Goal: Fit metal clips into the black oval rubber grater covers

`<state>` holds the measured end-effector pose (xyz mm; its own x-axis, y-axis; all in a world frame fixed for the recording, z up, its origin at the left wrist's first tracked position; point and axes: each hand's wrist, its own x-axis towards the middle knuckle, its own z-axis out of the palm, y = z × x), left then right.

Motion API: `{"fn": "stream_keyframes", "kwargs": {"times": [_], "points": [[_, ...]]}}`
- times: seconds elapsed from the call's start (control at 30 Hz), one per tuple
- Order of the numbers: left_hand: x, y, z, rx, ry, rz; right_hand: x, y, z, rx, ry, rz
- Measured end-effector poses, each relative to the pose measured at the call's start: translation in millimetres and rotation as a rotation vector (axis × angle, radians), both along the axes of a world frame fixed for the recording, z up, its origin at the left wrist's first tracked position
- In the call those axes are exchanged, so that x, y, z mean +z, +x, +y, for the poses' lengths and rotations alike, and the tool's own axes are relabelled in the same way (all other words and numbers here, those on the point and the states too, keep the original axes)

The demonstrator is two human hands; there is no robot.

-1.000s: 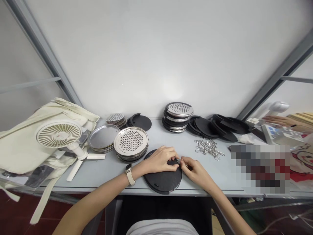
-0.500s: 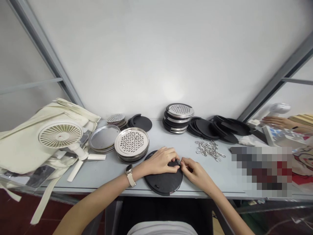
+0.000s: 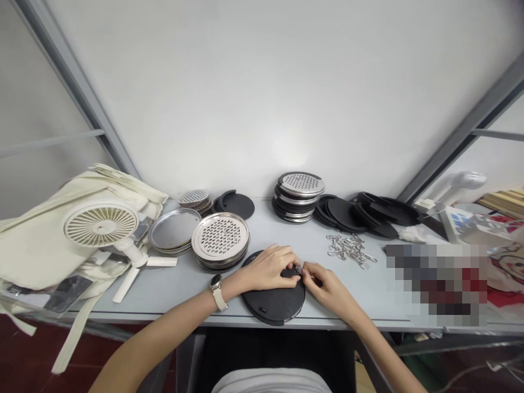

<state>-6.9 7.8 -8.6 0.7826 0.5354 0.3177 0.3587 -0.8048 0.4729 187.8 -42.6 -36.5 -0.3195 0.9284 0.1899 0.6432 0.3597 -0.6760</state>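
A black round plate (image 3: 272, 305) lies flat near the table's front edge. My left hand (image 3: 270, 268), with a watch on the wrist, rests across it and grips it by the right rim, fingers bent. At that same rim my right hand (image 3: 321, 284) is closed in a pinch. Between the fingertips of both hands shows a bit of a small metal wire clip (image 3: 299, 269), mostly hidden. Several similar wire clips (image 3: 350, 249) lie in a loose pile beyond my right hand. To the left of the plate stands a stack of metal grater discs (image 3: 221, 237).
Plain metal discs (image 3: 175, 229) are stacked at left, beside a white fan (image 3: 102, 225) on a cream bag (image 3: 36, 240). Against the wall stand assembled graters (image 3: 301, 185) and black plates (image 3: 346, 214). A pale device (image 3: 470, 180) and a blurred patch (image 3: 438, 278) lie at right.
Another person's hand at the far right has gone out of view. My hands, the plate and the clip stay almost exactly where they were.
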Motion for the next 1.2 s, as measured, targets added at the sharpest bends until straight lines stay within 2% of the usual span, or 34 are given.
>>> {"fn": "stream_keyframes", "kwargs": {"times": [1.0, 1.2], "points": [[2.8, -0.1, -1.4, -0.018, 0.040, 0.000, 2.0, -0.6, 0.4, -0.009, 0.010, -0.032], [4.0, 0.6, -1.8, 0.009, 0.001, -0.003, 1.3, 0.1, 0.5, -0.006, 0.014, -0.030]]}}
